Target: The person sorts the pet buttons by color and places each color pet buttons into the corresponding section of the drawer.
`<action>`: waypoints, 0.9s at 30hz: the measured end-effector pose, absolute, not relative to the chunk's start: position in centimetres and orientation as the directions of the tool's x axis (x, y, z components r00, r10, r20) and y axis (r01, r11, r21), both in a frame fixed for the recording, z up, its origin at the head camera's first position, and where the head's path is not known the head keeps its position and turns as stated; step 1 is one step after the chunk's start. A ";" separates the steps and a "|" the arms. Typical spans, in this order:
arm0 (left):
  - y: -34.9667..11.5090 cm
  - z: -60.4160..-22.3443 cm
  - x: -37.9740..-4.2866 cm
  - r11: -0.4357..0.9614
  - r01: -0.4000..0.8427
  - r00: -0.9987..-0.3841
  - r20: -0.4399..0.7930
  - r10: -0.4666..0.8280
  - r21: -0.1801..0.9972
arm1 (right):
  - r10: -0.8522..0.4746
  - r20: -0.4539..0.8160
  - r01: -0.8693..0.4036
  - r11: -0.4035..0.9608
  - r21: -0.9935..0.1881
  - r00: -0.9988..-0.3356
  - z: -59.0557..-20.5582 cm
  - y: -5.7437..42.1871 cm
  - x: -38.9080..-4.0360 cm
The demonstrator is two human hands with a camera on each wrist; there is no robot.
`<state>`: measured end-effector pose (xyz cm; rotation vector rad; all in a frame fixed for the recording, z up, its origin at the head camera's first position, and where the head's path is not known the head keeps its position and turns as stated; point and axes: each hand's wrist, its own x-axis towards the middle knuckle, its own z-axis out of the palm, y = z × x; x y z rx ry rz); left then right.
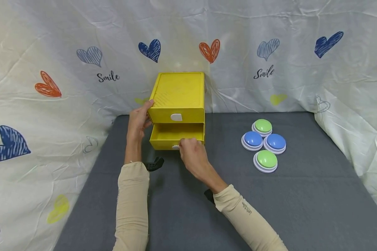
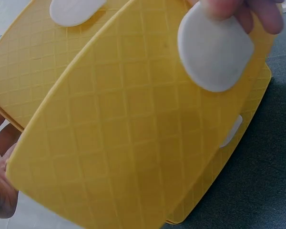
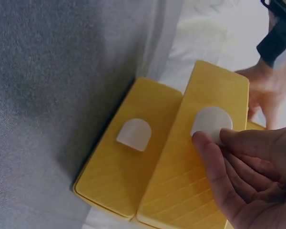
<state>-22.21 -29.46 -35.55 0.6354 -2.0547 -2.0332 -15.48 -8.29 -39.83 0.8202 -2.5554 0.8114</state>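
The right hand [image 1: 193,157] pinches a smooth white rounded tab [image 3: 211,121] on the embossed, grid-textured front of a yellow plastic drawer [image 2: 109,124], which juts from a boxy yellow plastic cabinet [image 1: 180,90]. The left hand [image 1: 139,120] braces loosely against the cabinet's left side. Beneath spreads a matte dark grey cloth [image 1: 182,216]; behind hangs a creased white heart-printed sheet [image 1: 182,21]. To the right cluster four glossy domed buttons [image 1: 275,141], two green, two blue, on round white bases.

Diffuse light casts faint shadows on the grey cloth [image 1: 301,205]; wrist views look dimmer.
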 end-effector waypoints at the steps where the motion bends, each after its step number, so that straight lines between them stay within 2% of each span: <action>1: -29.5 -35.6 -22.2 -0.025 -0.169 -0.893 -0.163 -0.419 0.985 | -0.426 0.465 -0.616 0.674 -0.409 -0.776 -39.8 -8.3 -15.3; 27: -29.2 -35.7 -21.9 -0.022 -0.126 -0.898 -0.124 -0.423 0.992 | -0.441 0.438 -0.606 0.701 -0.376 -0.783 -39.8 -7.5 -12.9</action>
